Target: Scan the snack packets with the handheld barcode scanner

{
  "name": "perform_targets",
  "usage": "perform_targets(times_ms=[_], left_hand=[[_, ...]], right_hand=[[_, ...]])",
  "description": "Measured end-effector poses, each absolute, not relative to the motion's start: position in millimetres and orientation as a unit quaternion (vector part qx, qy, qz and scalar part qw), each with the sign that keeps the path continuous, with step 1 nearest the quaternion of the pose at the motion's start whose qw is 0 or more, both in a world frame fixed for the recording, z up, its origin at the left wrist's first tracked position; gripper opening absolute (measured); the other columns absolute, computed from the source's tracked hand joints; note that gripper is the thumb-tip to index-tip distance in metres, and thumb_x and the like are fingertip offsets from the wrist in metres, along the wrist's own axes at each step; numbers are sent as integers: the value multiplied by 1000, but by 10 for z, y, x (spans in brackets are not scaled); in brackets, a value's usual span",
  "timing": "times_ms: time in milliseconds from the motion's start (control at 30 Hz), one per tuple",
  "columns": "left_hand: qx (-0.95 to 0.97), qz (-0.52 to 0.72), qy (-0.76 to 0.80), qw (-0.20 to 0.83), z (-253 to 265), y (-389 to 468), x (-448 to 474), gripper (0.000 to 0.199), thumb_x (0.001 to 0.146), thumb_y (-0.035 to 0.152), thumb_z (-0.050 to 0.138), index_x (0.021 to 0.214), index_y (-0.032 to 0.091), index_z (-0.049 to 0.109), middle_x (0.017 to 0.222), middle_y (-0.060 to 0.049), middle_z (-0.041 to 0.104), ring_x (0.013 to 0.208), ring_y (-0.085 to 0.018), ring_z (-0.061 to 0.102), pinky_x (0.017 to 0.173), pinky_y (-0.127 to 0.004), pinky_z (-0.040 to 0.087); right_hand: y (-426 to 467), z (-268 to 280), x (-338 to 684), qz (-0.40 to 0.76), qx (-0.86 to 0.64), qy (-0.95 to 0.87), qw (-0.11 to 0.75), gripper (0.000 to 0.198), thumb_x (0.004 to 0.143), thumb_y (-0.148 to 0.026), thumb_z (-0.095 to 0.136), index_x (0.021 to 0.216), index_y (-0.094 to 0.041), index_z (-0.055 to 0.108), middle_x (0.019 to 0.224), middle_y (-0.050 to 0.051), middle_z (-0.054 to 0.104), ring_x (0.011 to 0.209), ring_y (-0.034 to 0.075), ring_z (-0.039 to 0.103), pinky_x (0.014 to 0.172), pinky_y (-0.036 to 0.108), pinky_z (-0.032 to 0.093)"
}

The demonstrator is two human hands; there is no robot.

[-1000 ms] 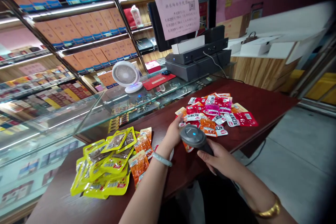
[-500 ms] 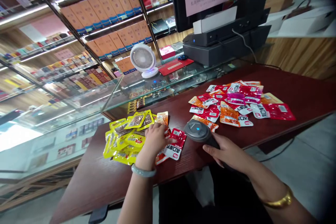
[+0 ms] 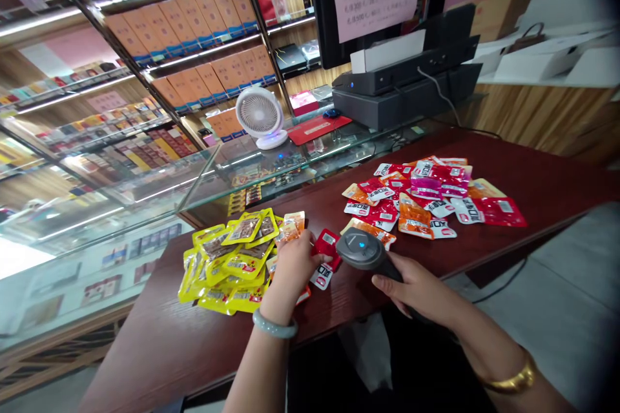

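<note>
My right hand [image 3: 411, 284] is wrapped round the handle of a grey barcode scanner [image 3: 361, 246], its head pointing left above the table and a blue light on top. My left hand [image 3: 296, 261] is closed at the left edge of a red-and-white snack packet [image 3: 328, 245], thumb across it; its other fingertips are partly hidden. Orange snack packets [image 3: 292, 226] lie partly under and behind that hand. Just left of it is a pile of yellow snack packets [image 3: 232, 264]. A spread heap of red, orange and purple packets [image 3: 416, 190] lies beyond the scanner.
The dark red wooden table [image 3: 159, 335] meets a glass display counter [image 3: 203, 187]. On the glass stand a white fan [image 3: 260, 113], a red mat [image 3: 317, 129] and a black till machine [image 3: 387, 97] beside a monitor [image 3: 322, 13]. Stocked shelves [image 3: 179, 22] rise behind.
My left hand has moved slightly right and down and its fingers have closed at the red-and-white packet. The scanner stays in my right hand. The whole view has shifted slightly.
</note>
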State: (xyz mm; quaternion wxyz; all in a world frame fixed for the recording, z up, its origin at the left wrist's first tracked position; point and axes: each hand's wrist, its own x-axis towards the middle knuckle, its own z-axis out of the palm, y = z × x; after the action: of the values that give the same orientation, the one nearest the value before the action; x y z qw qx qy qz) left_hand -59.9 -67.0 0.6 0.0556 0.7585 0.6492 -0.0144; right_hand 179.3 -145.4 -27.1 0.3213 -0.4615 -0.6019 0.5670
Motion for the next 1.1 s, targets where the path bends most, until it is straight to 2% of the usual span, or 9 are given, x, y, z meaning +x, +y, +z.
perform_targets(times_ms=[200, 300, 600, 733, 800, 867, 933, 1000, 1100], left_hand=[[769, 7, 640, 14, -3, -680, -533, 29, 81, 34, 60, 105, 20, 56, 91, -9, 72, 94, -28, 66, 90, -39, 37], [766, 40, 640, 33, 1, -661, -513, 28, 79, 35, 61, 102, 20, 56, 87, -7, 70, 91, -27, 66, 87, -38, 39], [631, 357, 593, 349, -179, -141, -195, 36, 77, 41, 67, 98, 21, 48, 81, 0, 68, 69, -15, 65, 61, -26, 48], [560, 421, 551, 452, -161, 79, 203, 40, 71, 42, 73, 94, 18, 50, 68, 4, 61, 57, -10, 58, 55, -21, 44], [537, 417, 504, 532, -133, 113, 382, 42, 72, 40, 74, 99, 17, 52, 69, 4, 61, 54, -8, 56, 53, -20, 43], [531, 400, 462, 586, -118, 101, 487, 47, 71, 35, 76, 107, 15, 53, 78, -1, 65, 60, -9, 60, 57, -21, 47], [546, 390, 446, 593, -125, 48, 482, 49, 71, 29, 78, 112, 14, 54, 92, -6, 68, 75, -12, 65, 69, -25, 51], [588, 387, 452, 548, -143, -48, 352, 45, 72, 25, 77, 111, 14, 56, 103, -10, 68, 91, -16, 66, 82, -29, 52], [676, 359, 497, 409, -155, -288, -55, 42, 76, 27, 72, 115, 18, 59, 119, -12, 65, 111, -21, 61, 95, -34, 48]], right_hand=[[-1468, -250, 1820, 578, -439, -606, 324, 50, 88, -55, 57, 119, -17, 53, 56, -7, 52, 36, 8, 45, 37, 19, 35], [-1463, -242, 1860, 575, -444, -599, 335, 49, 88, -55, 57, 117, -16, 52, 57, -7, 51, 37, 8, 45, 38, 19, 35], [-1427, -256, 2028, 561, -462, -570, 383, 45, 88, -53, 59, 113, -16, 52, 56, -8, 48, 36, 7, 43, 36, 19, 35], [-1436, -256, 2080, 559, -468, -559, 395, 45, 88, -54, 58, 112, -16, 52, 53, -9, 45, 35, 7, 42, 36, 18, 34], [-1434, -254, 2099, 554, -474, -558, 398, 45, 88, -55, 58, 110, -16, 52, 52, -10, 45, 35, 7, 41, 36, 18, 34], [-1431, -247, 2112, 549, -477, -561, 395, 45, 88, -55, 57, 110, -16, 52, 51, -10, 44, 34, 7, 41, 36, 19, 34], [-1433, -238, 2111, 550, -476, -566, 388, 46, 88, -56, 56, 111, -16, 52, 52, -10, 45, 35, 7, 42, 36, 19, 34], [-1438, -233, 2088, 551, -476, -571, 380, 47, 89, -55, 56, 115, -16, 51, 54, -9, 47, 36, 8, 42, 37, 20, 35], [-1441, -236, 2007, 557, -471, -580, 362, 50, 90, -53, 56, 122, -15, 50, 51, -8, 47, 36, 9, 43, 38, 20, 36]])
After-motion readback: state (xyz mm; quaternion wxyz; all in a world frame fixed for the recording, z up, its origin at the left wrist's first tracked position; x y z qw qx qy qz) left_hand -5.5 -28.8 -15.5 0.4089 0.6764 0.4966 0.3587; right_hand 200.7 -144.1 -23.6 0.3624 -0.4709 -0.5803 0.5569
